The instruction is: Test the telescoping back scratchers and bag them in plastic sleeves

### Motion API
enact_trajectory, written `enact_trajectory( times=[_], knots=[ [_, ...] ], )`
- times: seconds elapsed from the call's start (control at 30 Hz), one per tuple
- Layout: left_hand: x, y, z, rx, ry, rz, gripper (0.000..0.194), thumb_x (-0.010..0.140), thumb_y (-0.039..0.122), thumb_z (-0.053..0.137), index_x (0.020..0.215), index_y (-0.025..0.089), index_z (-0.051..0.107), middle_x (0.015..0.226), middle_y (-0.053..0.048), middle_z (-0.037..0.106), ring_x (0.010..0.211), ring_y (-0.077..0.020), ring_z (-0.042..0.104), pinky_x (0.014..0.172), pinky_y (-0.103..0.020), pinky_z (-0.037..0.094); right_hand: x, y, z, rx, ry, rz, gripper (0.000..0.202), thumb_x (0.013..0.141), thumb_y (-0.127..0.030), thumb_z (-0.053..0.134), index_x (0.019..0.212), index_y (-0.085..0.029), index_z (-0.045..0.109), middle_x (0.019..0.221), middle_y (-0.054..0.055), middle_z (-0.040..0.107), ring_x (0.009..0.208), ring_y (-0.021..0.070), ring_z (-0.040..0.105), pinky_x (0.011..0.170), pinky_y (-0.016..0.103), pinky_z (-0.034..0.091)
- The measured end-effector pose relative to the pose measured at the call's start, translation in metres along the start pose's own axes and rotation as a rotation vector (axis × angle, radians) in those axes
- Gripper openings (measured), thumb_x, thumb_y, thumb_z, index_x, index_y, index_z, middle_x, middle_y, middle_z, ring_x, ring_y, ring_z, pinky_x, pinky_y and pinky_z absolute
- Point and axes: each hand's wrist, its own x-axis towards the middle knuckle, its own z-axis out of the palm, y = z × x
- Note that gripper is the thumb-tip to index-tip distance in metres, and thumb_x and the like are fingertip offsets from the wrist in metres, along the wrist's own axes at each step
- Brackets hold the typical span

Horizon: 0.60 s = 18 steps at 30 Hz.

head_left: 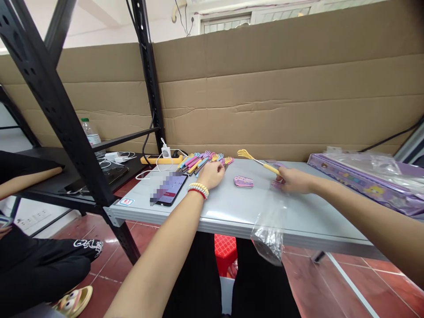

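Observation:
In my right hand (291,180) is a yellow back scratcher (271,169) with a small hand-shaped head and a metal shaft, pointing up and left. A purple printed piece and a clear plastic bag (270,229) are also at that hand, the bag hanging over the table's front edge. My left hand (211,175) is closed at the right side of a pile of colourful back scratchers (192,162); what its fingers hold, if anything, is hidden. Between my hands lies a small stack of purple cards (243,181).
A phone (171,190) lies left of my left hand, near a yellow power strip (149,160) with white cables. A purple printed box (357,181) topped with clear plastic stands right. A black shelf post (150,70) rises left. Another person's arm (29,179) is far left.

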Motion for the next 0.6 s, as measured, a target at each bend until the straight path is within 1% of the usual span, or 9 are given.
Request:
enact_trajectory(
  times=[0.07, 0.1, 0.17, 0.27, 0.37, 0.43, 0.5, 0.6],
  knots=[
    [0.0, 0.0, 0.0, -0.004, 0.002, 0.004, 0.023, 0.086, 0.027, 0.048, 0.079, 0.018, 0.068, 0.081, -0.005, 0.07, 0.073, -0.0177, 0.058, 0.066, -0.029, 0.04, -0.001, -0.001, 0.0, 0.018, -0.093, 0.012, 0.02, 0.065, -0.021, 0.064, 0.075, -0.021, 0.047, 0.081, 0.007, 0.062, 0.071, 0.0215, 0.06, 0.06, 0.03, 0.042],
    [0.0, -0.001, 0.0, -0.008, 0.001, 0.005, 0.023, 0.086, 0.027, 0.048, 0.079, 0.018, 0.068, 0.081, -0.006, 0.07, 0.073, -0.0177, 0.059, 0.066, -0.029, 0.041, -0.002, -0.002, -0.001, 0.02, -0.118, 0.015, 0.02, 0.065, -0.019, 0.063, 0.075, -0.021, 0.046, 0.082, 0.008, 0.062, 0.072, 0.0217, 0.06, 0.06, 0.03, 0.042],
    [0.0, -0.001, 0.001, -0.014, -0.001, 0.002, 0.023, 0.086, 0.028, 0.048, 0.08, 0.018, 0.068, 0.081, -0.006, 0.07, 0.074, -0.0179, 0.059, 0.067, -0.029, 0.041, -0.006, -0.003, -0.001, 0.007, -0.12, 0.007, 0.019, 0.066, -0.017, 0.062, 0.075, -0.021, 0.046, 0.081, 0.007, 0.061, 0.072, 0.0214, 0.059, 0.06, 0.03, 0.041],
    [0.0, -0.001, 0.0, -0.021, 0.002, -0.006, 0.022, 0.085, 0.026, 0.048, 0.081, 0.018, 0.068, 0.08, -0.006, 0.069, 0.074, -0.0183, 0.059, 0.067, -0.029, 0.041, -0.011, -0.002, 0.0, -0.042, -0.108, 0.016, 0.018, 0.066, -0.015, 0.06, 0.074, -0.022, 0.045, 0.075, 0.006, 0.06, 0.065, 0.0201, 0.057, 0.056, 0.03, 0.039],
    [0.0, 0.001, 0.0, -0.036, 0.007, -0.022, 0.022, 0.084, 0.027, 0.048, 0.08, 0.018, 0.068, 0.079, -0.006, 0.069, 0.074, -0.019, 0.058, 0.066, -0.03, 0.04, -0.018, -0.004, -0.002, -0.051, -0.028, 0.048, 0.019, 0.064, -0.013, 0.059, 0.071, -0.023, 0.043, 0.067, 0.004, 0.058, 0.059, 0.0198, 0.054, 0.052, 0.03, 0.037],
    [0.0, 0.001, 0.0, -0.077, 0.004, -0.029, 0.021, 0.083, 0.028, 0.05, 0.079, 0.018, 0.067, 0.078, -0.005, 0.068, 0.074, -0.0187, 0.057, 0.066, -0.03, 0.039, -0.023, -0.009, -0.009, 0.023, 0.051, 0.057, 0.02, 0.063, -0.013, 0.058, 0.067, -0.023, 0.041, 0.063, 0.003, 0.058, 0.059, 0.0204, 0.055, 0.053, 0.031, 0.038],
    [0.0, 0.0, 0.001, -0.177, -0.015, -0.026, 0.022, 0.083, 0.031, 0.051, 0.077, 0.017, 0.067, 0.076, -0.004, 0.067, 0.073, -0.0174, 0.057, 0.066, -0.029, 0.039, -0.029, -0.017, -0.021, 0.158, 0.112, 0.064, 0.021, 0.061, -0.013, 0.058, 0.064, -0.023, 0.041, 0.062, 0.002, 0.06, 0.06, 0.0207, 0.057, 0.054, 0.031, 0.04],
    [0.002, -0.001, 0.002, -0.406, -0.082, 0.008, 0.032, 0.084, 0.041, 0.05, 0.073, 0.015, 0.066, 0.074, -0.004, 0.066, 0.072, -0.0159, 0.057, 0.07, -0.029, 0.041, -0.036, -0.036, -0.041, 0.409, 0.123, 0.099, 0.023, 0.06, -0.014, 0.06, 0.066, -0.023, 0.04, 0.068, 0.002, 0.065, 0.057, 0.0188, 0.057, 0.051, 0.031, 0.042]
  ],
)
